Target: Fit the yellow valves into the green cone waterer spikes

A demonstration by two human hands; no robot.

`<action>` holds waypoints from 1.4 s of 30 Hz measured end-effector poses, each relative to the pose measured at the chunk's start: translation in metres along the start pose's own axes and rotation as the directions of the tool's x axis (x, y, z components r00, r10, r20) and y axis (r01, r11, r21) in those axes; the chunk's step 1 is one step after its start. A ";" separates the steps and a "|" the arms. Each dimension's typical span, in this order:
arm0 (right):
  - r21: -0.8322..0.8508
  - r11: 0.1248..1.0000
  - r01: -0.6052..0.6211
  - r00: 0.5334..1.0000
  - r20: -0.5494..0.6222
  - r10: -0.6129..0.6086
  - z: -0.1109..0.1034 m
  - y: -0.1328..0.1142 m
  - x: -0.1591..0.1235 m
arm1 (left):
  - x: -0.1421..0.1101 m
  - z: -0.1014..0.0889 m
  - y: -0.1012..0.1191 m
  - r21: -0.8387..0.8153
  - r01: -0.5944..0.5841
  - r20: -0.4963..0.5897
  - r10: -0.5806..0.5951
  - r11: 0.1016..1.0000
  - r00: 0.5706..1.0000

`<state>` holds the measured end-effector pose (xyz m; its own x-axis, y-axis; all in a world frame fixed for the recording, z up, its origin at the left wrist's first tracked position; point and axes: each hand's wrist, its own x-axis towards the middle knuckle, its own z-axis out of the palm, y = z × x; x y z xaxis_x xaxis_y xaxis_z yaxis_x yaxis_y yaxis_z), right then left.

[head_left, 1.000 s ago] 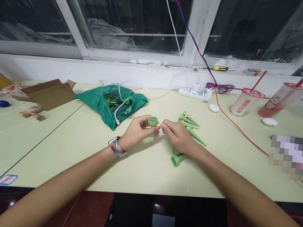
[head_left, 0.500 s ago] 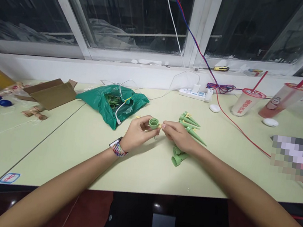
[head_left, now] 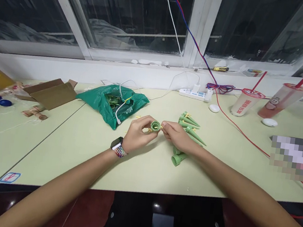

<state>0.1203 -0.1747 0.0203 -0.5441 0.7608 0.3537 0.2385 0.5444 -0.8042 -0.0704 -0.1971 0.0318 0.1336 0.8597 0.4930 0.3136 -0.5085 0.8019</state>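
My left hand [head_left: 139,133] is closed round a green plastic watering spike [head_left: 155,126], its round open top tipped up toward me. Some yellow shows inside the opening, and a yellow bit pokes out by my left fingers. At the spike's right side, my right hand [head_left: 176,134] pinches a small yellow valve [head_left: 161,127], mostly covered by the fingertips. Several more green spikes [head_left: 196,136] with yellow valves lie just beyond and beneath my right hand, partly hidden by it.
Behind my left hand lies an open green plastic bag [head_left: 97,102] with more green parts inside. A cardboard box [head_left: 53,95] and wooden toys [head_left: 34,112] are at left. A power strip [head_left: 194,94], drink cups [head_left: 246,103] and a red cable [head_left: 245,134] are to the right.
The spike has tilted so its opening faces me more, and yellow now shows inside it. My left wrist has turned, showing more of the watch. The right hand has barely moved.
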 end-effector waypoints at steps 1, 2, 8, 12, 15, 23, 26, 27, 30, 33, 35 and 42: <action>-0.039 0.999 0.015 1.000 -0.008 -0.016 -0.001 0.000 0.000 | 0.001 -0.001 0.000 -0.017 0.017 0.015 -0.017 1.000 1.000; -0.125 0.991 0.056 0.998 -0.024 -0.059 -0.003 0.000 -0.001 | 0.002 -0.001 0.000 -0.079 0.063 0.062 -0.058 0.995 0.996; -0.471 0.830 0.298 0.948 0.043 -0.315 -0.016 -0.003 -0.002 | 0.003 0.000 -0.001 -0.414 0.300 0.300 -0.182 0.859 0.936; -0.030 0.994 0.101 0.995 0.005 -0.101 -0.008 -0.005 -0.002 | -0.004 0.002 0.004 -0.108 0.010 0.010 -0.009 0.994 1.000; 0.181 0.983 -0.032 0.998 0.056 0.022 -0.003 -0.007 -0.002 | -0.005 0.000 0.006 0.057 -0.104 -0.042 0.107 0.993 0.993; -0.494 0.818 0.294 0.948 0.039 -0.317 -0.017 -0.009 -0.004 | 0.002 0.002 -0.001 -0.472 0.335 0.354 -0.173 0.815 0.919; -0.289 0.930 0.227 0.972 0.006 -0.235 -0.012 -0.010 -0.004 | 0.001 0.004 0.000 -0.437 0.291 0.284 -0.177 0.851 0.942; -0.184 0.965 0.189 0.981 -0.013 -0.195 -0.009 -0.011 -0.005 | 0.000 0.004 0.002 -0.408 0.265 0.244 -0.175 0.874 0.954; 0.054 0.995 0.084 0.995 -0.065 -0.081 -0.001 -0.013 -0.005 | -0.001 0.004 0.006 -0.308 0.196 0.139 -0.160 0.931 0.977; 0.204 0.979 -0.012 0.996 -0.081 0.030 0.004 -0.010 -0.004 | -0.002 0.005 0.007 -0.196 0.112 0.035 -0.107 0.974 0.994; 0.318 0.945 -0.072 0.994 -0.051 0.093 0.006 -0.008 -0.002 | -0.005 0.006 0.006 -0.123 0.046 -0.005 -0.047 0.991 0.999; 0.482 0.862 -0.160 0.986 0.040 0.160 0.006 -0.009 0.002 | -0.006 0.007 0.004 0.007 -0.060 -0.061 0.060 0.998 0.996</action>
<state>0.1120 -0.1801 0.0249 -0.5308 0.8234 0.2005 -0.0950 0.1772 -0.9796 -0.0637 -0.2038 0.0302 0.0949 0.8232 0.5597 0.3115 -0.5586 0.7687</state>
